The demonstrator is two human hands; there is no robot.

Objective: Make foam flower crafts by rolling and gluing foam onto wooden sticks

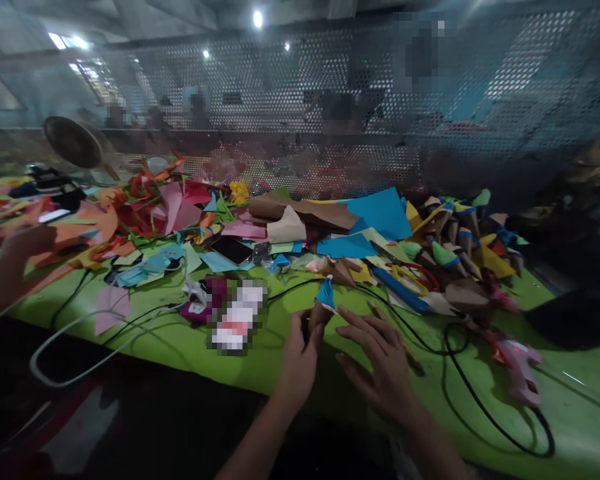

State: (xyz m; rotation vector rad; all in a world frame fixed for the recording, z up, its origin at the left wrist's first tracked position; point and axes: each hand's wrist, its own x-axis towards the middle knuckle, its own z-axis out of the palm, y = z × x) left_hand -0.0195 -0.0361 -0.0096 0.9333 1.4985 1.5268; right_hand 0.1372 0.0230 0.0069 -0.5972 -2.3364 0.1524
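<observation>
- Holding a blue-topped brown piece (325, 291) over the green table (580, 427); likely a shaping or joining step.
- Left hand (301, 353) grips its brown base; right hand (373, 350) loose, fingers spread, just beside it, contact unclear.
- Next move seems to call for steady left grip, right fingertips at the seam.
</observation>
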